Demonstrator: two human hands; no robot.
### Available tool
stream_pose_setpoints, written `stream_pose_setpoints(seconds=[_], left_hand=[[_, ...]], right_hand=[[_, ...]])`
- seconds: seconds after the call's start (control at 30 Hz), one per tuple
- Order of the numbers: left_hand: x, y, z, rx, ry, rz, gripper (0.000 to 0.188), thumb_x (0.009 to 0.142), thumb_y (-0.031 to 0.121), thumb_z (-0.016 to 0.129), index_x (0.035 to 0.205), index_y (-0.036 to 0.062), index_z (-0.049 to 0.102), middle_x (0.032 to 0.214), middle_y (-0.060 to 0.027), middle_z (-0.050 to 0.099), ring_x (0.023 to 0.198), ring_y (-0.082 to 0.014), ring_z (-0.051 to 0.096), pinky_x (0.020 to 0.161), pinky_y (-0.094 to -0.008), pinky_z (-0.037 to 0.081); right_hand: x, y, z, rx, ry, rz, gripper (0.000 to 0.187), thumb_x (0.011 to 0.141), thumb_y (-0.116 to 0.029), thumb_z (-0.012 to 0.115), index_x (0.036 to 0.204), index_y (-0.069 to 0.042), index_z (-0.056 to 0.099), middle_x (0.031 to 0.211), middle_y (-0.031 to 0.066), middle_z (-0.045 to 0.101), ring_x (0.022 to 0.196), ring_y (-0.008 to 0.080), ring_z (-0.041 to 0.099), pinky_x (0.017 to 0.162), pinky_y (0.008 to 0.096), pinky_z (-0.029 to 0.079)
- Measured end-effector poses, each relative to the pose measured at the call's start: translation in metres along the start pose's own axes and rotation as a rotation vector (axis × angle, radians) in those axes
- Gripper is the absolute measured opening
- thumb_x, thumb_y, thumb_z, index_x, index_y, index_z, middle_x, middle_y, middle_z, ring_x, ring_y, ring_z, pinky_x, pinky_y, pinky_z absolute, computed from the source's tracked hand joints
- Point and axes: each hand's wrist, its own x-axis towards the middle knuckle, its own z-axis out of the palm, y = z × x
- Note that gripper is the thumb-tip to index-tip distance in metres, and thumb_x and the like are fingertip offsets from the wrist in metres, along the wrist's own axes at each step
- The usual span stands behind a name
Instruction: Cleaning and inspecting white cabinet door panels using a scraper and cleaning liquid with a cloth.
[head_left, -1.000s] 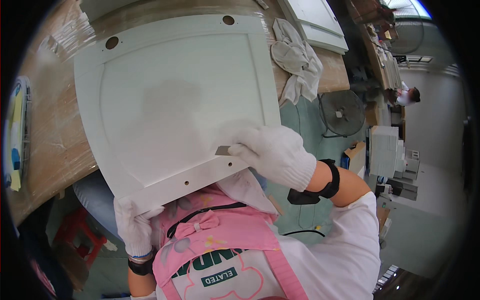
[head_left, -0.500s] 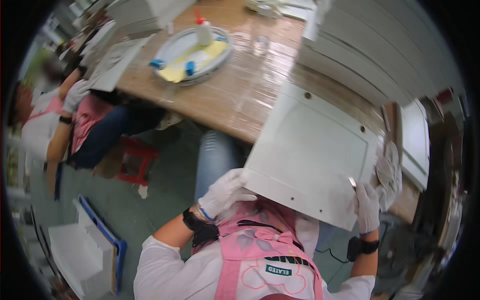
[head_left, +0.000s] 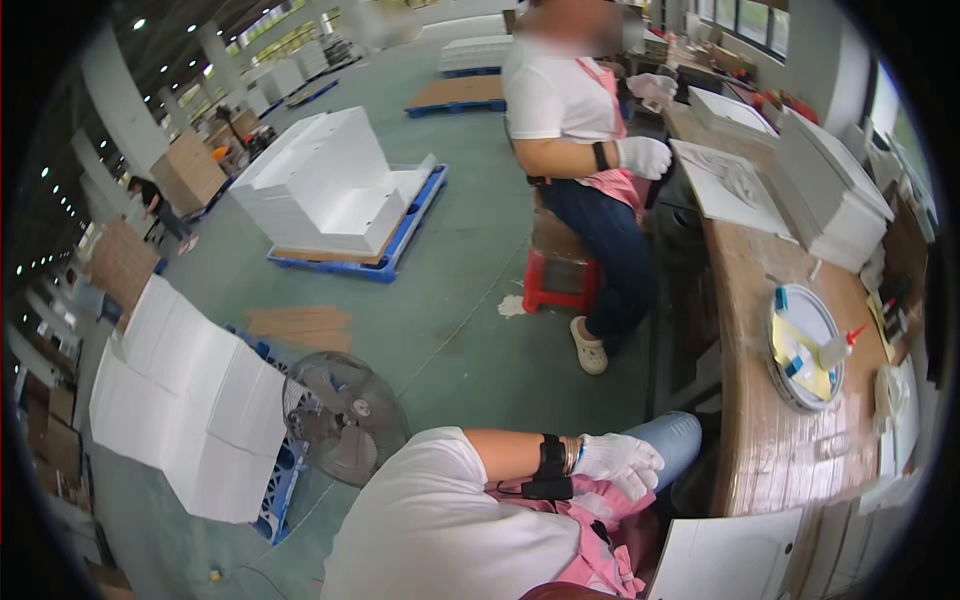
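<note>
My left hand (head_left: 618, 460), in a white knit glove with a black band at the wrist, rests over my lap beside my jeans knee. Its fingers lie loosely stretched and hold nothing that I can see. Close to it, at the lower edge, part of a white panel (head_left: 728, 552) with a grooved border shows, apart from the hand. My right hand is out of view. On the table ahead stands a round white lid (head_left: 838, 385) with yellow sheets (head_left: 800, 350), blue pieces (head_left: 793, 366) and a white squeeze bottle (head_left: 832, 350) with a red tip.
The plastic-covered wooden table (head_left: 750, 430) runs along my right, with stacked white panels (head_left: 830, 200) farther up. A co-worker in white gloves sits on a red stool (head_left: 560, 280). A floor fan (head_left: 345, 415) and pallets of white boards (head_left: 190, 400) stand to the left.
The view has swung far to the left, bringing the floor and co-worker into the middle. My left hand has come off the panel's edge; my right hand has left the picture.
</note>
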Motion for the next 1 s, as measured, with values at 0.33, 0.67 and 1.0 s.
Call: stream_pose_setpoints(seconds=[0.33, 0.67, 1.0], left_hand=[[-0.027, 0.065, -0.028, 0.119, 0.286, 0.164, 0.027, 0.100, 0.025, 0.055, 0.116, 0.0037, 0.054, 0.103, -0.0153, 0.065, 0.083, -0.0254, 0.068, 0.074, -0.0385, 0.060], [-0.022, 0.072, -0.026, 0.108, 0.288, 0.180, 0.023, 0.099, 0.024, 0.056, 0.107, 0.0032, 0.059, 0.100, -0.0149, 0.066, 0.082, -0.0262, 0.069, 0.073, -0.0381, 0.060], [-0.021, 0.070, -0.008, 0.193, 0.240, 0.256, 0.031, 0.100, 0.032, 0.055, 0.102, 0.0021, 0.061, 0.098, -0.0148, 0.067, 0.085, -0.0270, 0.069, 0.074, -0.0403, 0.059]], right_hand=[[0.092, -0.027, 0.070, 0.025, -0.169, -0.052, 0.038, 0.102, -0.027, 0.039, 0.134, -0.008, 0.045, 0.128, 0.0094, 0.050, 0.111, 0.0229, 0.050, 0.087, 0.0336, 0.045], [0.097, -0.052, 0.088, 0.012, -0.208, -0.025, 0.031, 0.101, -0.027, 0.041, 0.126, -0.009, 0.044, 0.119, 0.0073, 0.047, 0.103, 0.0210, 0.047, 0.081, 0.0326, 0.043], [0.095, -0.046, 0.087, 0.096, -0.249, -0.015, 0.024, 0.100, -0.027, 0.042, 0.117, -0.011, 0.044, 0.110, 0.0052, 0.044, 0.095, 0.0191, 0.044, 0.076, 0.0316, 0.040]])
